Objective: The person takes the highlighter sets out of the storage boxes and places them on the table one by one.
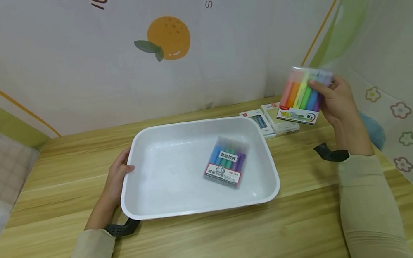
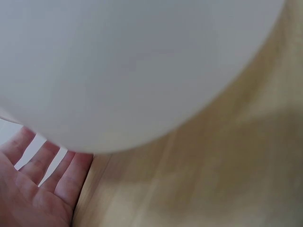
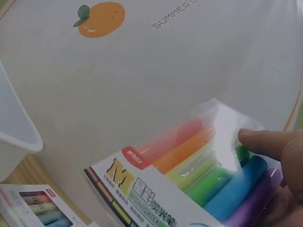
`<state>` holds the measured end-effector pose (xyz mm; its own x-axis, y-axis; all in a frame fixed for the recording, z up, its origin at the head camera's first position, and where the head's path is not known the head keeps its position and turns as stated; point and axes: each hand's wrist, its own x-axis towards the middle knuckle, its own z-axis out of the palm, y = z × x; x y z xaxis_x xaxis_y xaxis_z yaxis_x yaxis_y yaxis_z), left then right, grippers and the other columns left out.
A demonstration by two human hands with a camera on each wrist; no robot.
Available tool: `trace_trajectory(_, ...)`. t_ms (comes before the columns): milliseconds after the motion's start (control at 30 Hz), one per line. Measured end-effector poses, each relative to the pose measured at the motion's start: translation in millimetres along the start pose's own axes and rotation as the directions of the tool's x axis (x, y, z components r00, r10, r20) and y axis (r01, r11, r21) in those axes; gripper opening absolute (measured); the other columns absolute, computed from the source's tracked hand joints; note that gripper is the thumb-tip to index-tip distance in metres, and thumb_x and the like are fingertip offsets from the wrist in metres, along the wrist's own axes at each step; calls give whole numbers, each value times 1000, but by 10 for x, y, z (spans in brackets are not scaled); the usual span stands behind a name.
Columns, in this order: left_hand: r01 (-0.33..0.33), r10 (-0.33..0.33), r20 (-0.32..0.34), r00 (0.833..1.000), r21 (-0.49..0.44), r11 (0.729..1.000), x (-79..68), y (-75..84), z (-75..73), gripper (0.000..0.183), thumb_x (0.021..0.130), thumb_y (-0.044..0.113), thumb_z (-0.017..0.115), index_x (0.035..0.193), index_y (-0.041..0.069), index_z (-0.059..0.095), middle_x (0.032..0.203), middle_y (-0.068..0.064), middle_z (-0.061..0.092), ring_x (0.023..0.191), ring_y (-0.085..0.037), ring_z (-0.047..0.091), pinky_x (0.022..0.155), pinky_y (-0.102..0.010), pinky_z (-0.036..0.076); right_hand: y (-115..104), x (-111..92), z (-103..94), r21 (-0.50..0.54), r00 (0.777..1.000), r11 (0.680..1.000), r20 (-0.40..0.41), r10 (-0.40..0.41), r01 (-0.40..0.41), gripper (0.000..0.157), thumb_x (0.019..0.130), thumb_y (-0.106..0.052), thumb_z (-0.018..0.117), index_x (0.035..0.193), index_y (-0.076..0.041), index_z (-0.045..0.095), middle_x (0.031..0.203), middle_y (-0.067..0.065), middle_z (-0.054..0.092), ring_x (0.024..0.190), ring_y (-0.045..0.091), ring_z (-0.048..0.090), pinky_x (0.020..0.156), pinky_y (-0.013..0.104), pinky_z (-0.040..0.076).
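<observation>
My right hand [image 1: 338, 99] grips a clear pack of highlighters [image 1: 302, 95] by its right side, raised over the table's back right. Its thumb lies across the front; the pens run from red through orange, yellow, green and blue to purple. In the right wrist view the white label of this highlighter pack [image 3: 137, 189] faces the camera. My left hand [image 1: 115, 177] holds the left rim of a white plastic tray [image 1: 169, 210], thumb over the edge, fingers [image 2: 45, 161] under the rim. Inside the tray, right of its middle, lies a second highlighter pack [image 1: 226, 162] in blue, green and purple.
Two flat white boxes stand behind the tray's right corner: a windowed box [image 1: 258, 123] and another box [image 1: 280, 117] beside it. A fruit-printed sheet [image 1: 112, 84] rises along the back edge of the wooden table [image 1: 203, 245]. Something blue [image 1: 372, 129] shows behind the right wrist.
</observation>
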<state>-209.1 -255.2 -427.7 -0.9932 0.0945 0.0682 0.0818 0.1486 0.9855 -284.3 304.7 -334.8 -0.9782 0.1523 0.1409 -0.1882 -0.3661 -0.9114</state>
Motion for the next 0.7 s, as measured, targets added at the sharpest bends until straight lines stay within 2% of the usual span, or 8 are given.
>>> trace_trajectory(133,-7,7,2,1000,-11,1000,-1,-4,5,62,92,3,37,154,-2,34,131,14,54,104,-1,62,77,-18,57,2,34,-72,-24,999,1000,-46,18,-19,39,91,-7,71,124,-8,50,105,1,70,91,11,70,73,23,60)
trace_trajectory(300,-10,10,7,1000,-15,1000,-3,-8,6,62,93,3,37,154,-2,33,132,13,54,104,-2,62,77,-19,57,-2,48,-146,-106,997,994,-74,21,-29,38,93,-16,70,123,-12,47,108,-1,62,92,8,66,73,20,58)
trace_trajectory(400,-9,9,8,1000,-14,1000,-3,-10,5,62,93,4,36,154,-1,33,133,12,53,105,-2,62,78,-19,57,-8,44,-178,-136,998,990,-52,27,-33,35,97,-15,66,124,-13,44,114,0,56,95,8,63,74,19,57)
trace_trajectory(567,0,0,7,1000,-6,1000,-4,-10,-3,62,93,4,36,155,-1,33,135,10,52,104,-1,62,78,-18,57,9,54,-215,-83,999,996,19,40,-39,34,100,-1,54,129,-12,41,121,1,55,104,10,62,78,22,58)
trace_trajectory(700,6,-6,9,1000,2,1000,-5,-6,-8,62,93,5,36,155,0,33,137,7,51,104,-1,62,78,-19,57,30,68,-227,-52,998,998,51,31,-29,35,99,5,51,129,-11,41,121,2,56,107,11,62,79,24,58)
